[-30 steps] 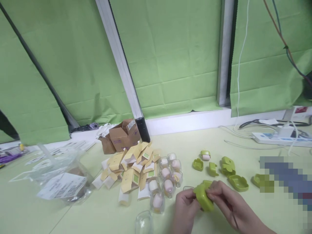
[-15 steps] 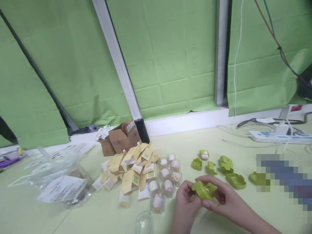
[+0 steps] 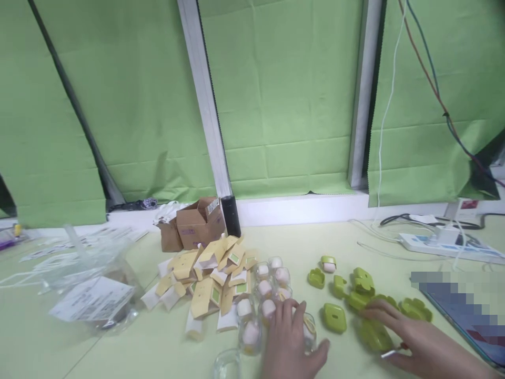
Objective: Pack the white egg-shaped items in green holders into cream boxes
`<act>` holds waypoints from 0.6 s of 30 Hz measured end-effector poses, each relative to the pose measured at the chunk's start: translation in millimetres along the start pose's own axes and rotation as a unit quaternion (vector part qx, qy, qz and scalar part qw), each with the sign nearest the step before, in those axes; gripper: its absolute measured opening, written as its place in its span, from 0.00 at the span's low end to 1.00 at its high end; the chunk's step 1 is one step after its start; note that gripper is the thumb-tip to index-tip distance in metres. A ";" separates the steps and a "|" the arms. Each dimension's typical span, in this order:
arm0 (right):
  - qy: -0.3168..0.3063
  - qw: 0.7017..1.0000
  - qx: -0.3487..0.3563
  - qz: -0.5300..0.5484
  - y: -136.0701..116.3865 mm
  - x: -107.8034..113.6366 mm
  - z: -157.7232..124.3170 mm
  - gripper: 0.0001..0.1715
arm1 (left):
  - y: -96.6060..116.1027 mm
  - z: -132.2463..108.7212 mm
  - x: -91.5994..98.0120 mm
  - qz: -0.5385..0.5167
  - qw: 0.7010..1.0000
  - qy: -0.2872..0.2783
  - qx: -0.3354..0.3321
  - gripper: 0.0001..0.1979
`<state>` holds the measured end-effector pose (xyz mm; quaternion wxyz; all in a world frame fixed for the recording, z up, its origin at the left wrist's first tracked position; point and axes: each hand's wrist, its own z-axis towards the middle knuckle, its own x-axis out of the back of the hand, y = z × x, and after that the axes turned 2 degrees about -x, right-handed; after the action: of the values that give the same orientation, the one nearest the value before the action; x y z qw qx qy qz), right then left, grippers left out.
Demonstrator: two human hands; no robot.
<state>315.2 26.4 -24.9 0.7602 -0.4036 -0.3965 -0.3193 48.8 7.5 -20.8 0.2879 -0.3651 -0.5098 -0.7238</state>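
My left hand [image 3: 290,337] is over the cluster of clear plastic cases [image 3: 250,334] with pale pink contents. Its fingers are spread and the thumb stands apart. Close against its right side is another clear case [image 3: 310,331], partly hidden by the fingers. My right hand [image 3: 414,337] reaches over the green flower-shaped pieces, fingers at a shallow green tray [image 3: 373,334]. Between its thumb and fingers sits a thin tool with a pale tip [image 3: 389,353] and a bit of red; its kind is unclear. A green slotted lid [image 3: 334,318] lies between the hands.
Opened yellow cartons [image 3: 207,297] are piled left of the cases, with a cardboard box [image 3: 199,223] behind. A plastic bag [image 3: 100,295] lies at left. A power strip [image 3: 422,245] with cables is at back right, near a blurred flat device [image 3: 465,316].
My hands have parted, and the green piece they held together is out of them. My left hand has moved left to the clear cases, my right hand right to the green pieces.
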 end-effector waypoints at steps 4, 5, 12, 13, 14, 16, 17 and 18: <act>-0.087 0.992 -0.086 0.003 -4.5 13.5 52.2 0.19 | 2.4 7.7 -3.9 0.028 0.999 -0.020 -0.014 0.27; -0.080 0.987 -0.133 -0.029 -5.5 14.4 71.5 0.20 | 3.0 12.2 -5.7 0.048 0.999 -0.011 -0.014 0.26; -0.130 0.969 -0.204 -0.042 -2.7 -5.0 161.7 0.16 | 9.3 24.9 -12.2 0.074 0.996 0.039 -0.024 0.25; -0.135 0.969 -0.203 -0.032 -4.2 -6.0 162.7 0.16 | 10.2 22.3 -11.3 0.045 0.997 0.055 -0.029 0.24; -0.133 0.970 -0.200 -0.022 -6.9 -6.0 161.3 0.15 | 11.3 19.6 -10.3 0.006 0.997 0.071 -0.032 0.22; -0.116 0.974 -0.192 0.002 -16.2 -2.8 152.6 0.14 | 14.1 16.3 -9.2 -0.098 0.991 0.084 -0.015 0.23; -0.105 0.977 -0.185 0.018 -22.9 -0.1 146.2 0.15 | 16.1 16.4 -9.4 -0.162 0.984 0.079 0.003 0.26; -0.095 0.980 -0.173 0.038 -30.8 3.1 138.8 0.19 | 18.3 17.8 -10.0 -0.232 0.970 0.069 0.020 0.30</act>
<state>243.9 131.8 38.8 0.6495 -0.5722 -0.3899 -0.3142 73.1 19.1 -15.5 0.1535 -0.1800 -0.5738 -0.7840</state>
